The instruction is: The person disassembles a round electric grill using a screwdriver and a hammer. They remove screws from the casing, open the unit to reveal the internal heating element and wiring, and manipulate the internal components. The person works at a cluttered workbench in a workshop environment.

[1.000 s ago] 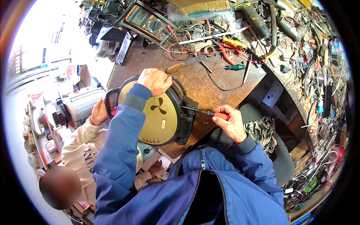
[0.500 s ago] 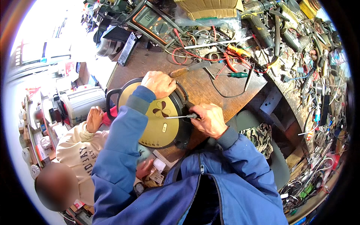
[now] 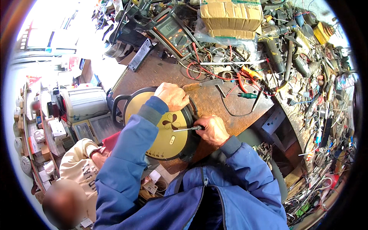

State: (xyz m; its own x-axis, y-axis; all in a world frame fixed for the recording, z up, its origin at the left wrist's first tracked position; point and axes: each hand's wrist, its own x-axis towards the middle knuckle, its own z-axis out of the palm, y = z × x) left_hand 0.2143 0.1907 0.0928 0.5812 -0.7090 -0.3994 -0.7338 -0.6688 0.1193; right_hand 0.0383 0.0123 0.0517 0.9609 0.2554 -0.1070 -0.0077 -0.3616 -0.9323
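Note:
A gold, round-lidded appliance (image 3: 155, 140) with black rim and handles and a petal emblem lies on the worn wooden bench (image 3: 226, 115). My left hand (image 3: 171, 94) has its fingers curled over the upper right rim. My right hand (image 3: 213, 130) grips a screwdriver (image 3: 183, 130) by the handle at the right side of the rim, its metal shaft pointing left across the lid. Just beyond my left hand lies a flat blade tool (image 3: 210, 82), and a green-handled screwdriver (image 3: 248, 95) sits among loose leads to the right.
A multimeter (image 3: 172, 33), cardboard box (image 3: 230, 19), power drill (image 3: 273, 53) and tangled wires and tools crowd the back and right. At lower left a co-worker in a cream sweatshirt (image 3: 78, 161) sits beside a silver machine (image 3: 86, 103). A chair (image 3: 249, 136) stands under the bench's right edge.
My right hand has moved left to the rim, and the screwdriver shaft now lies across the lid instead of at the side fitting. The co-worker's raised hand has dropped. The view has shifted.

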